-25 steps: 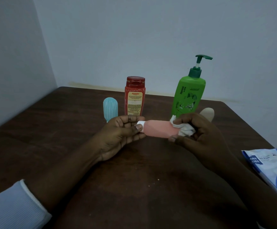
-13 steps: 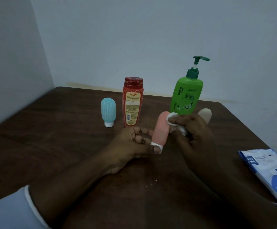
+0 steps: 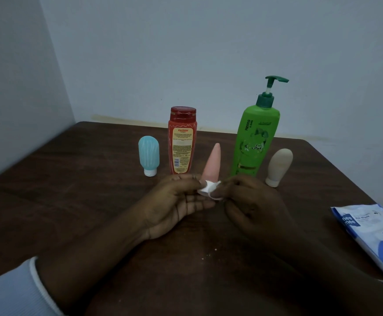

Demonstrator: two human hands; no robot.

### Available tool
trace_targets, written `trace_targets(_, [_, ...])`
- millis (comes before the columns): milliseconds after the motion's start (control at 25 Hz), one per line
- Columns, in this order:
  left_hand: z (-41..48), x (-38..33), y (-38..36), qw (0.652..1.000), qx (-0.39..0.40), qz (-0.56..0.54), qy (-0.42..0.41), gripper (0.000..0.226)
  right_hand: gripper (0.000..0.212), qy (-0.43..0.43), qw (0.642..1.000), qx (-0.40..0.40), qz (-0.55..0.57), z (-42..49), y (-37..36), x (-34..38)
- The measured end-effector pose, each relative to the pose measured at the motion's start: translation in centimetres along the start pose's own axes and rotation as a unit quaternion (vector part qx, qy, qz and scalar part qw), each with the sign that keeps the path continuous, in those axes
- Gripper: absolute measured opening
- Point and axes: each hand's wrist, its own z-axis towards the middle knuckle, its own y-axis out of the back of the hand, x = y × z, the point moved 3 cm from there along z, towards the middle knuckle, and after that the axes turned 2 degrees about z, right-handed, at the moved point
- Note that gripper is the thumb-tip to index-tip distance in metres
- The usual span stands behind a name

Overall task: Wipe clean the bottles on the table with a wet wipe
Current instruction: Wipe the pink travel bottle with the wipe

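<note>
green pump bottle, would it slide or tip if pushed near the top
The green pump bottle stands tall and slim, so a high push would probably tip it. Its glossy plastic may feel slippery. Its thin pump neck looks a poor lifting point.

Brown table (image 3: 60, 213), four standing bottles (image 3: 181, 144), wipes pack (image 3: 373, 229).

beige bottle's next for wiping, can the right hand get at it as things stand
Probably yes: the beige bottle stands just beyond the right hand, nothing between them, though that hand now pinches the wet wipe.
</note>
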Motion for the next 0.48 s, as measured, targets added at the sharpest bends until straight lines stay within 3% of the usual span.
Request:
trace_targets(80, [-0.2,-0.4,0.2,0.999,-0.023,0.023,0.014,0.032,0.023,0.001,0.999,-0.032,0.01,0.0,1.0,-0.2])
trace_targets(280, [-0.6,-1.2,1.8,0.957,-0.042,0.285,0.036,0.033,0.019,-0.031,0.987,-0.156,-0.028,0.2,2.8,-1.2])
trace_targets(480, [-0.5,-1.4,2.0,0.902,-0.039,0.429,0.008,0.036,0.024,-0.039,0.996,-0.077,-0.037,0.2,2.0,-1.6])
